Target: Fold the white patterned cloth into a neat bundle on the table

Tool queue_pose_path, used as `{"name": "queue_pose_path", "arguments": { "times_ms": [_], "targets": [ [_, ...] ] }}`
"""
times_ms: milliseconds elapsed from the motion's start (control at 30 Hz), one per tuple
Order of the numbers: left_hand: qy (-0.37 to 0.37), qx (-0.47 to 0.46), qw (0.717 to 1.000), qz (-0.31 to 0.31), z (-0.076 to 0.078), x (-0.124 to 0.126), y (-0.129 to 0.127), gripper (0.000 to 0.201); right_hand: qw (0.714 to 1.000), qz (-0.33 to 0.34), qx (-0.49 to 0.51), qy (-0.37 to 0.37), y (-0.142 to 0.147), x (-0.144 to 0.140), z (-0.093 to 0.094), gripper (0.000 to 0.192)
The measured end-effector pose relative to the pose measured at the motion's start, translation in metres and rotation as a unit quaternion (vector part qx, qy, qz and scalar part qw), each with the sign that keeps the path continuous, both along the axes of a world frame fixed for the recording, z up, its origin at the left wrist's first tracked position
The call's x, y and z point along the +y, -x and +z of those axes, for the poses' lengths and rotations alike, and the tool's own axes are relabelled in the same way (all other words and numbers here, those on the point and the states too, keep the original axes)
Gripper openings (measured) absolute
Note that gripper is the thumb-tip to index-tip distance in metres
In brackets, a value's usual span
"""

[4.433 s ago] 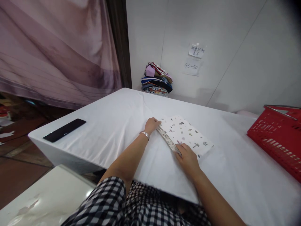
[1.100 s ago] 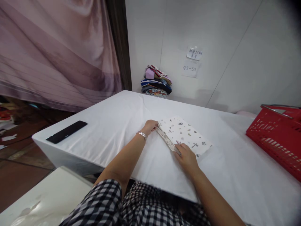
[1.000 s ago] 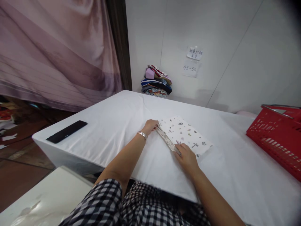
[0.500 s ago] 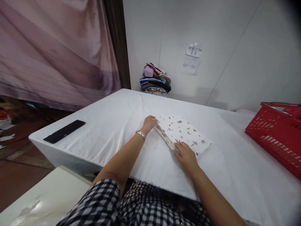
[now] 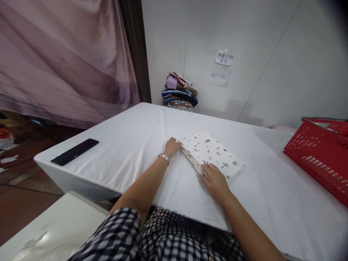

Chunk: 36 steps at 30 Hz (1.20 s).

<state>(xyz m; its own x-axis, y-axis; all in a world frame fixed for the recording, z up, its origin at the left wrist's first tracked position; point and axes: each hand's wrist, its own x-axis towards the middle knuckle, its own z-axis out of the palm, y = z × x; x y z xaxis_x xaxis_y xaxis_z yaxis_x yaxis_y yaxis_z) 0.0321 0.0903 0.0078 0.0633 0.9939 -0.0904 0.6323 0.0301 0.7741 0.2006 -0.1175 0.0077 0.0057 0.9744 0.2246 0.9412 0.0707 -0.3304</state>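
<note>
The folded printed cloth lies mid-desk — soft, light, best taken along its ribbed edge, where left hand and right hand rest, apparently pinching it.

Matt white cloth covers the table; printed cotton-like folded fabric (soft, smooth); glossy red plastic basket.
</note>
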Motion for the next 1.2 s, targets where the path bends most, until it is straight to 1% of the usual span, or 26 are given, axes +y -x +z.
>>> {"name": "queue_pose_path", "arguments": {
  "times_ms": [100, 233, 300, 367, 500, 567, 667, 733, 800, 867, 933, 1067, 1133, 1200],
  "targets": [
    [0.022, -0.007, 1.000, -0.017, -0.001, 0.004, -0.001, 0.050, 0.999, 0.003, -0.033, -0.001, 0.004, -0.002, 0.000, 0.032],
    [0.030, -0.015, 0.999, -0.033, -0.002, 0.009, -0.006, 0.043, 0.993, -0.009, -0.114, -0.026, 0.013, -0.006, -0.004, 0.038],
    [0.028, -0.016, 0.999, -0.038, -0.003, 0.008, -0.009, 0.040, 0.987, -0.016, -0.157, -0.036, 0.011, -0.008, -0.006, 0.042],
    [0.026, -0.011, 0.999, -0.046, -0.004, 0.005, -0.011, 0.038, 0.981, -0.023, -0.187, -0.044, -0.001, -0.008, -0.006, 0.044],
    [0.017, 0.006, 0.997, -0.069, -0.006, -0.004, -0.014, 0.036, 0.972, -0.057, -0.219, -0.058, -0.041, -0.010, -0.009, 0.040],
    [0.011, 0.012, 0.997, -0.078, -0.006, -0.009, -0.015, 0.038, 0.971, -0.056, -0.223, -0.065, -0.056, -0.012, -0.011, 0.040],
    [-0.010, 0.013, 0.996, -0.087, -0.006, -0.015, -0.016, 0.043, 0.971, -0.046, -0.221, -0.079, -0.064, -0.017, -0.016, 0.040],
    [-0.072, 0.010, 0.991, -0.110, -0.006, -0.018, -0.015, 0.045, 0.972, -0.045, -0.213, -0.088, -0.062, -0.019, -0.018, 0.040],
    [-0.172, 0.007, 0.973, -0.155, -0.007, -0.020, -0.014, 0.043, 0.975, -0.044, -0.197, -0.092, -0.059, -0.020, -0.019, 0.039],
    [-0.263, 0.008, 0.942, -0.209, -0.007, -0.021, -0.012, 0.039, 0.979, -0.044, -0.176, -0.089, -0.057, -0.022, -0.016, 0.039],
    [-0.312, 0.017, 0.914, -0.260, -0.008, -0.022, -0.010, 0.040, 0.984, -0.047, -0.150, -0.082, -0.055, -0.023, -0.012, 0.039],
    [-0.350, 0.056, 0.864, -0.356, -0.007, -0.026, -0.009, 0.049, 0.991, -0.052, -0.102, -0.066, -0.051, -0.020, -0.001, 0.033],
    [-0.350, 0.075, 0.852, -0.383, -0.005, -0.029, -0.009, 0.052, 0.992, -0.054, -0.101, -0.057, -0.048, -0.014, 0.003, 0.030],
    [-0.345, 0.091, 0.846, -0.397, -0.003, -0.032, -0.009, 0.050, 0.991, -0.055, -0.111, -0.046, -0.044, -0.006, 0.005, 0.030]
  ]
}}
